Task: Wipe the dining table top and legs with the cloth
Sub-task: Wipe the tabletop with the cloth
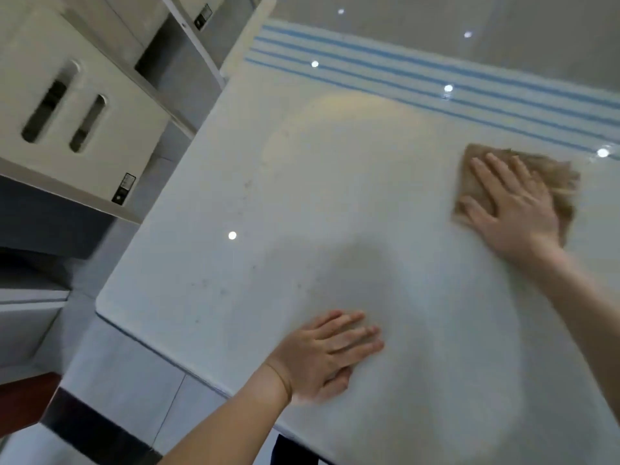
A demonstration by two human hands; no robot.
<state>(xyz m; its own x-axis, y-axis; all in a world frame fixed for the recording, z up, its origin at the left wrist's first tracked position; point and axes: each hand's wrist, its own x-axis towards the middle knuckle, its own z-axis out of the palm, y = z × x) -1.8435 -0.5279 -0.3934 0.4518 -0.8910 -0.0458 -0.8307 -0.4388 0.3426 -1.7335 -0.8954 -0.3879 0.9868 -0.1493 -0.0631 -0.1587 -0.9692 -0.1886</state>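
Note:
A glossy white dining table top [335, 203] fills most of the head view, with blue stripes along its far side. A tan cloth [557, 177] lies flat on the table at the right. My right hand [513, 204] presses on the cloth with straight, spread fingers. My left hand [328, 354] rests flat on the bare table near its front edge, fingers straight. The table legs are hidden under the top.
White chairs [84, 105] with slotted backs stand at the table's left side. Grey floor tiles [134, 374] show beyond the table's left corner. Ceiling lights reflect as bright spots on the top. The view is tilted and blurred.

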